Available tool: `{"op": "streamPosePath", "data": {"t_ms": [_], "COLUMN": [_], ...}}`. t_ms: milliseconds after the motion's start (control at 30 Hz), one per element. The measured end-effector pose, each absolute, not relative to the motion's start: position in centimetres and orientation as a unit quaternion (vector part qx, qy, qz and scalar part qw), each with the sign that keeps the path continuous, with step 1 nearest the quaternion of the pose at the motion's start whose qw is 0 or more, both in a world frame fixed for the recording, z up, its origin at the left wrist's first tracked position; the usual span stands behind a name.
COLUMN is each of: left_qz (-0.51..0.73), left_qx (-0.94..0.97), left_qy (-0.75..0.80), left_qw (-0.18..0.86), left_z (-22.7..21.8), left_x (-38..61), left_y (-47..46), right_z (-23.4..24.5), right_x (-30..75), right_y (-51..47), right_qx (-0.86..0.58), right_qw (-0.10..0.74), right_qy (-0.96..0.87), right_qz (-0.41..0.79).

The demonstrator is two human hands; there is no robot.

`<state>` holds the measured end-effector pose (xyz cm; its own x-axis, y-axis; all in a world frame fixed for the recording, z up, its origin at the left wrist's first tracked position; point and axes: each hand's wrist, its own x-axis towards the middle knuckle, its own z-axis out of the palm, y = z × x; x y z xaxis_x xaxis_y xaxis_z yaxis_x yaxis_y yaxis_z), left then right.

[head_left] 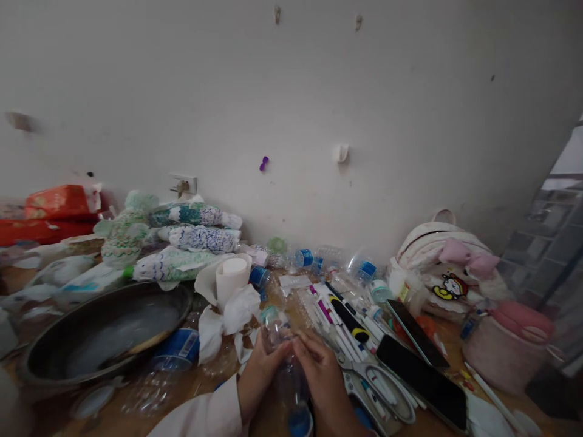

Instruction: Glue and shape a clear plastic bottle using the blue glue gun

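A clear plastic bottle (279, 340) with a blue label lies lengthways between my hands at the bottom centre. My left hand (260, 371), in a white sleeve, grips its left side with fingers curled. On the bottle's right side my right hand (323, 382) is closed, thumb and fingertips pressing near the neck. A roll of white tissue (231, 279) with loose sheets stands just behind the bottle. Several marker pens (339, 321) lie to the right of my hands, beside scissors (387, 394).
A dark metal pan (104, 337) sits at the left. Painted bottle fish (182, 252) are stacked against the wall. Two dark phones (421, 376) lie at the right, with a pink-and-white backpack (449, 267) and a pink container (507, 349) beyond. Empty bottles litter the wooden table.
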<state>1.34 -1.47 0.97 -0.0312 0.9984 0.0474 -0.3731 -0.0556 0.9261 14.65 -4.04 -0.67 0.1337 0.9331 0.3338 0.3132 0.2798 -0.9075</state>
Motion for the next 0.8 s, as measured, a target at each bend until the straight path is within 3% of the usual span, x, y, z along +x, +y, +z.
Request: {"op": "streamPosePath", "data": {"t_ms": [200, 500, 800], "left_qz": [0.607, 0.602, 0.602], "left_qx": [0.416, 0.414, 0.429], "left_qy": [0.385, 0.401, 0.41], "left_qw": [0.557, 0.553, 0.534], "left_z": [0.9, 1.2, 0.3], "left_x": [1.3, 1.4, 1.5], "left_y": [-1.3, -2.2, -2.1], "right_z": [0.6, 1.0, 0.7], "right_x": [13.2, 12.5, 12.6], "right_y": [-5.1, -5.8, -5.8], "right_qx": [-0.579, -0.635, -0.643], "right_qw": [0.507, 0.353, 0.339], "right_qy": [-0.605, -0.687, -0.685], "right_qz": [0.204, -0.019, -0.059]}}
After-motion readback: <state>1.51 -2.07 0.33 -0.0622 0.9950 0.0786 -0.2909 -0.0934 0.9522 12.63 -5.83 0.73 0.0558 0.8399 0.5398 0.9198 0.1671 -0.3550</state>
